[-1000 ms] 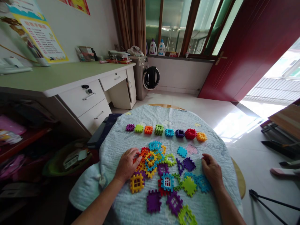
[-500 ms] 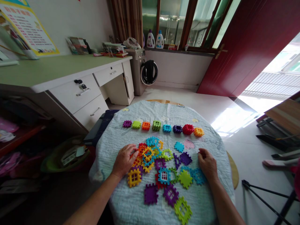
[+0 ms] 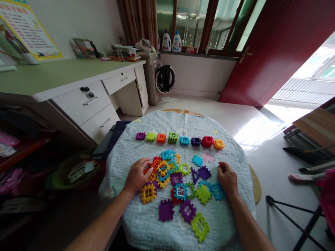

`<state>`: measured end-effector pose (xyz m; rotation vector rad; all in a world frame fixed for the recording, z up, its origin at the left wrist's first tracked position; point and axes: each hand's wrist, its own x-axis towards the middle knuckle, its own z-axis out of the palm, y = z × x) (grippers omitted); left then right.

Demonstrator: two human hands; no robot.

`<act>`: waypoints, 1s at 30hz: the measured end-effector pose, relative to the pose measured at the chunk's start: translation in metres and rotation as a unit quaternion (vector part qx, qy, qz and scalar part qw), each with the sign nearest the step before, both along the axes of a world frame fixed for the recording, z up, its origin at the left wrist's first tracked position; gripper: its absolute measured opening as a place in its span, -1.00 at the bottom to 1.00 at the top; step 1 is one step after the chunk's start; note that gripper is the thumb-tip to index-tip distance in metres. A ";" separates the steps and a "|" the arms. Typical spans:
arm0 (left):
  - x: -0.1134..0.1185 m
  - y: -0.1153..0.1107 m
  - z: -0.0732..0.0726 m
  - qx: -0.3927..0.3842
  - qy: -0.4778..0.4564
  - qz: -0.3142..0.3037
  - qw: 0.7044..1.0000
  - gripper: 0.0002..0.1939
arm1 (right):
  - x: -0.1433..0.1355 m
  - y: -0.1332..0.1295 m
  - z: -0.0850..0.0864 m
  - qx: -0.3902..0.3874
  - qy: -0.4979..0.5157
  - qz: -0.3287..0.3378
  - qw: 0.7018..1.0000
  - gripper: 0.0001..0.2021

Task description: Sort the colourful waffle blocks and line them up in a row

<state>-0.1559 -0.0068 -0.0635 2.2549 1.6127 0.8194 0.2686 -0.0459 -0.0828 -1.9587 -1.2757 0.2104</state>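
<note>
No blocks (image 3: 181, 191) are shifting, so work is pausing; my left hand (image 3: 138, 175) is resting half-spread, my right hand (image 3: 228, 178) curling, contents unclear.

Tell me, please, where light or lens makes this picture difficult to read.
In the head view, sunlight glare washes out floor near the red door; the green basin, lower left, sits in shadow; the desk looks stretched toward the left edge.

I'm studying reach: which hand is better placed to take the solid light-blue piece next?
Probably the right hand: it's nearer that light-blue piece; the left hand is beside the pile.
</note>
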 end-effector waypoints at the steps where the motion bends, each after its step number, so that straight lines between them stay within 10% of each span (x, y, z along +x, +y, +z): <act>1: 0.000 0.000 0.000 0.000 -0.001 0.000 1.000 -0.82 | 0.000 0.000 0.000 -0.001 0.000 0.000 1.000 -0.65; 30: -0.002 0.003 -0.003 0.005 -0.031 0.003 1.000 -0.83 | -0.001 0.000 0.001 0.003 0.005 -0.003 1.000 -0.65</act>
